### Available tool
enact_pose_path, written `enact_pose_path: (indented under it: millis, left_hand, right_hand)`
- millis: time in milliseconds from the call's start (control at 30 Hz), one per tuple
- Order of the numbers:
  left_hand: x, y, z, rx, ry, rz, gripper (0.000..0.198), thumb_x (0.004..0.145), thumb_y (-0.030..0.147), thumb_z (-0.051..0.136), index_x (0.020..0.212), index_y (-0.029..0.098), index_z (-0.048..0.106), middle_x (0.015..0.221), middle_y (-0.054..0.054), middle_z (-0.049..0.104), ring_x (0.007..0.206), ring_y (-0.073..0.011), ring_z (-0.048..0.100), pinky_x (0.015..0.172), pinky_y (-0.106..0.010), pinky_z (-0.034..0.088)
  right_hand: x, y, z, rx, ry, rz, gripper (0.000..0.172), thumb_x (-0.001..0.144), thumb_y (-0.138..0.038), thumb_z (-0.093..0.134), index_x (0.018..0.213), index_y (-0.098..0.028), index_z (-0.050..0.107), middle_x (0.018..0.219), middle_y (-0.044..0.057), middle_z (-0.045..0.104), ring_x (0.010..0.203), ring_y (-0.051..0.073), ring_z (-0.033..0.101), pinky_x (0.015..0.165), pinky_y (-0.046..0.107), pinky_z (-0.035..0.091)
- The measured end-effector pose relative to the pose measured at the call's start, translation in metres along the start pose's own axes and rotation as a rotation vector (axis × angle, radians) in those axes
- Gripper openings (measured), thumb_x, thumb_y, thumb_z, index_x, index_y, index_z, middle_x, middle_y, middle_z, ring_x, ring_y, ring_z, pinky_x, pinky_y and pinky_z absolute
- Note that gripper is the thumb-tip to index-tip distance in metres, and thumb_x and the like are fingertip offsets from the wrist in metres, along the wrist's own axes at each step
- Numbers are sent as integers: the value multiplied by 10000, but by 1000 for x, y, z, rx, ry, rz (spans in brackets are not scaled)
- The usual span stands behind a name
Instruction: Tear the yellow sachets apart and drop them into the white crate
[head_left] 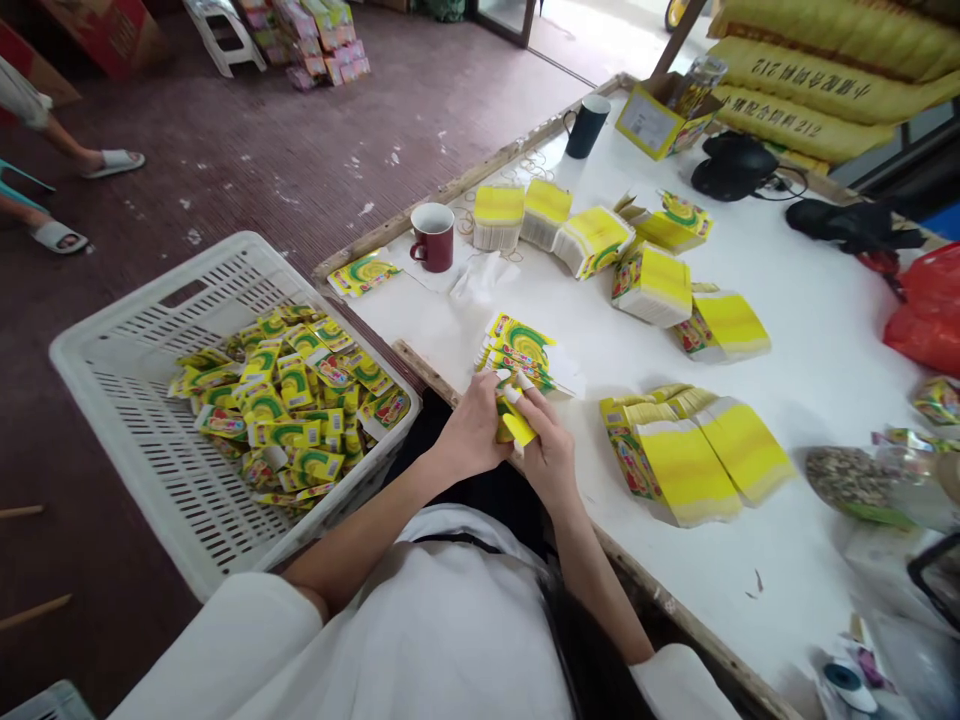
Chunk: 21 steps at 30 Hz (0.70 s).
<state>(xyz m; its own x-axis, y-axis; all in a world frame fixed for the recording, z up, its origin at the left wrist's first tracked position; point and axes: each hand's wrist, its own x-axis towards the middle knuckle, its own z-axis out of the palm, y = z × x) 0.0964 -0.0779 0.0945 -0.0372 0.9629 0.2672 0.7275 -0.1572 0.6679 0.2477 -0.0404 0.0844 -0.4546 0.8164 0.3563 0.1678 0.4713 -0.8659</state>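
White shirt (465,640) nearest, left hand (474,425) and right hand (553,447) grasp one yellow carton (517,429) (half-folded, seemingly), finished-looking boxes (289,430) crated, flat stacks (686,472) remaining.

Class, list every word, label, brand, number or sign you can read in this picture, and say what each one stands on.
"小猪配合饲料 212": on the lower yellow sack.
"212": upside down, on the yellow sack above, after characters that are hard to make out.
Too small or blurred to read: the print on the yellow packets, the stacked yellow cartons, the white label and the red box.
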Motion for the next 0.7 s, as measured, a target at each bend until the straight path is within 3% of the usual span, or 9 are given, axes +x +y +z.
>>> enact_pose_path:
  millis: [100, 233, 333, 433, 500, 567, 633, 700]
  left_hand:
    - [0, -2, -14, 37, -20, -44, 674, 667, 163, 761, 1264, 166, 447, 1257, -169, 602, 1217, -380, 590, 1034, -556, 492]
    - [3, -3, -37, 37, -133, -110, 537, 740, 336, 778, 1198, 185, 542, 1181, -134, 696, 1106, -335, 681, 963, -479, 546]
    - [9, 0, -50, 63, -238, -122, 526, 715, 369, 799, 1169, 203, 592, 1156, -105, 727, 1057, -323, 709, 908, -441, 566]
    - [15, 3, -55, 74, -264, -77, 510, 701, 338, 805, 1158, 223, 609, 1146, -83, 731, 1066, -304, 705, 926, -418, 554]
    - [14, 4, -54, 66, -202, -76, 507, 698, 324, 806, 1155, 218, 614, 1140, -92, 726, 1075, -310, 694, 947, -430, 540]
    - [9, 2, -48, -45, -89, -105, 527, 681, 333, 825, 1151, 218, 615, 1102, -87, 722, 1041, -301, 692, 935, -429, 538]
    - [0, -1, -38, -341, 132, -133, 547, 703, 408, 827, 1171, 238, 599, 1049, -57, 708, 947, -249, 693, 859, -382, 553]
    - [-11, -4, -25, -738, 455, -133, 567, 779, 598, 736, 1218, 281, 566, 1097, -49, 677, 931, -211, 673, 802, -340, 554]
  right_hand:
    - [3, 5, -5, -37, 40, -1, 455, 986, -195, 478, 1414, -298, 592, 1525, 109, 536, 1403, 278, 524, 1103, 474, 488]
    - [10, 5, -20, -116, -203, 35, 415, 930, -223, 594, 1337, -284, 650, 1572, 125, 470, 1430, 304, 488, 1057, 454, 517]
    - [17, 2, -33, -93, -346, 29, 310, 901, -256, 658, 1205, -284, 712, 1512, 124, 532, 1380, 305, 542, 1035, 440, 525]
    - [20, -1, -33, -31, -371, 39, 245, 864, -309, 715, 1105, -268, 697, 1415, 126, 582, 1368, 316, 536, 1049, 463, 511]
    - [17, -2, -22, 27, -286, 82, 284, 882, -349, 692, 1144, -260, 629, 1400, 137, 556, 1395, 316, 492, 1072, 487, 490]
    - [14, -1, -9, 141, -178, 109, 469, 904, -413, 655, 1320, -275, 486, 1452, 149, 493, 1414, 304, 464, 1088, 498, 477]
    - [14, 4, -2, 269, -89, 115, 677, 909, -496, 625, 1462, -306, 284, 1499, 150, 441, 1368, 287, 511, 1065, 492, 498]
    - [21, 14, -3, 255, 13, 134, 694, 912, -536, 601, 1470, -314, 252, 1444, 139, 489, 1265, 274, 580, 1003, 477, 531]
